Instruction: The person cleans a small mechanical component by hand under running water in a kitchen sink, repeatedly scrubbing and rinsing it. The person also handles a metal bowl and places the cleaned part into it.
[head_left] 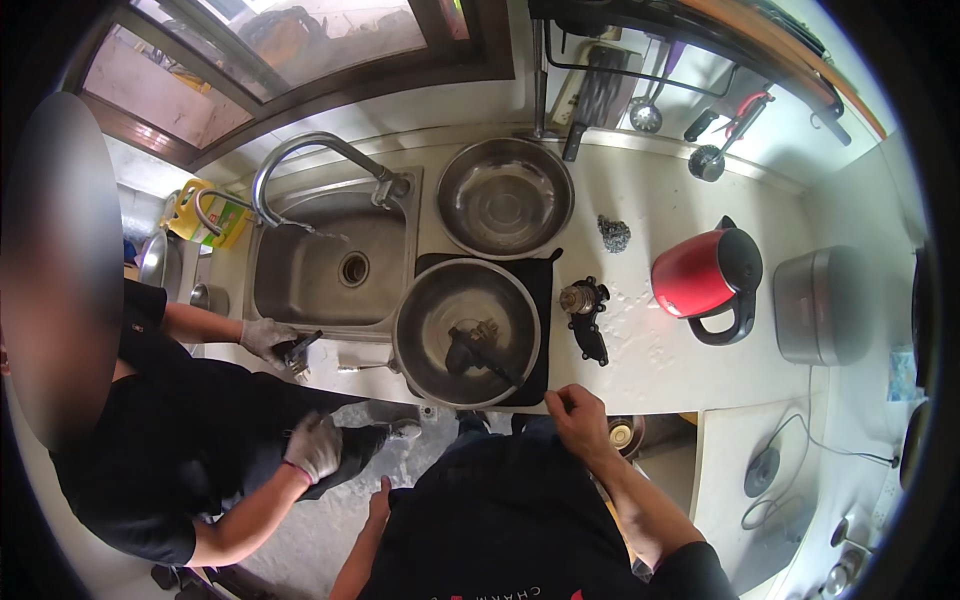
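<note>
My right hand [577,420] hangs at the counter's front edge, its fingers curled in with nothing visible in them. Low beside my body is my left hand [381,497]; only a finger or thumb shows and the rest is hidden. Nearest to my hands, a steel bowl [410,375] stands on a black mat [542,300]. Inside it lies a black part [480,355] with a metal piece, its exact kind unclear. To the bowl's right, a similar black housing [588,322] with a round metal end lies on the white counter [640,380].
At left, a co-worker's gloved hand [268,341] holds a dark part [300,345] by the sink [290,285]. Water runs from the faucet [330,140]. Behind stand another steel bowl [505,195], steel wool [614,234], a red kettle [695,272] and a grey appliance [815,305].
</note>
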